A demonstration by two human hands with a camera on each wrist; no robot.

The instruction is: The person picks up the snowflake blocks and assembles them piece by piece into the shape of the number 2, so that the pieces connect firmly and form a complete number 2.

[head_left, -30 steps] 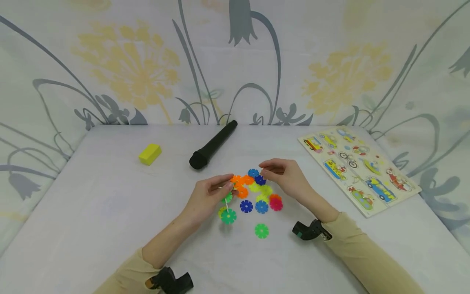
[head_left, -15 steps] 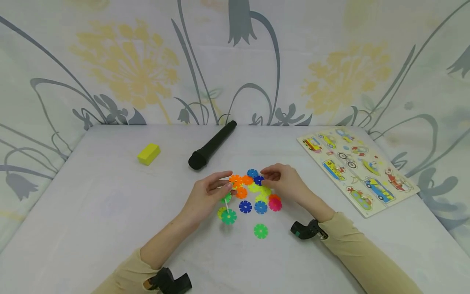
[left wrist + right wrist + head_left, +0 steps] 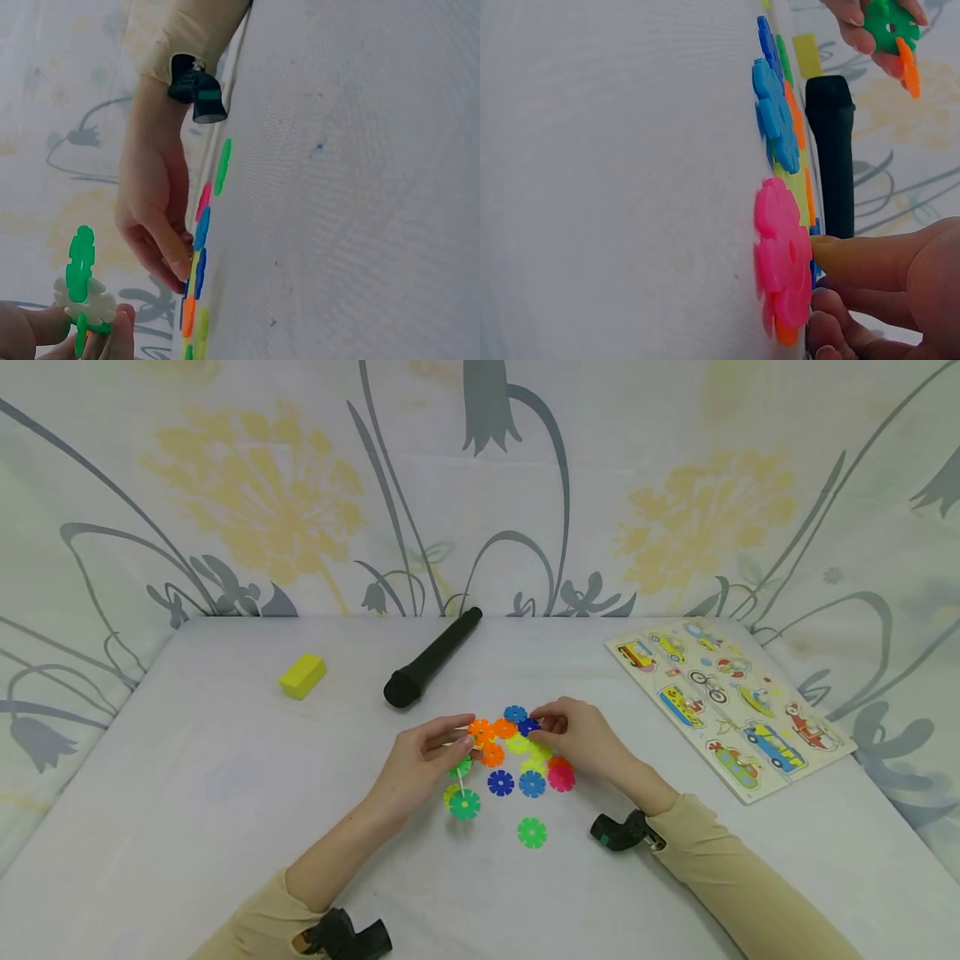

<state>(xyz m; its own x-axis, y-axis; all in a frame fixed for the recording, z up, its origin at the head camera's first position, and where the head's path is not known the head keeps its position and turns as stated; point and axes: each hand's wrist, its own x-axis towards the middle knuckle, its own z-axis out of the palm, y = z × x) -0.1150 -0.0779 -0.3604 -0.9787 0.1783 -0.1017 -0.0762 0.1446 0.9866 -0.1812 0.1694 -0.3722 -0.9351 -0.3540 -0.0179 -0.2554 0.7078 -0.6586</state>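
Observation:
My left hand (image 3: 416, 764) pinches a small cluster of joined plastic snowflake discs, held above the table. In the left wrist view it shows an upright green disc (image 3: 81, 262) set into a white disc (image 3: 86, 301); an orange disc (image 3: 910, 67) juts from it in the right wrist view. My right hand (image 3: 581, 735) is down at the loose discs, thumb and fingertips pinching the edge of a dark blue snowflake disc (image 3: 528, 727). Close to those fingers lie a light blue disc (image 3: 515, 715), yellow discs (image 3: 517, 743) and a pink disc (image 3: 561, 775).
Other loose discs lie nearer me, including a dark blue one (image 3: 501, 783) and a green one (image 3: 532, 832). Behind are a black microphone (image 3: 431, 660) and a yellow block (image 3: 303, 676). A picture puzzle board (image 3: 727, 710) lies at the right. A patterned cloth (image 3: 495, 510) hangs behind the table.
My right hand has lowered slightly and its fingers have closed in on the dark blue disc. The left hand keeps its cluster in nearly the same place.

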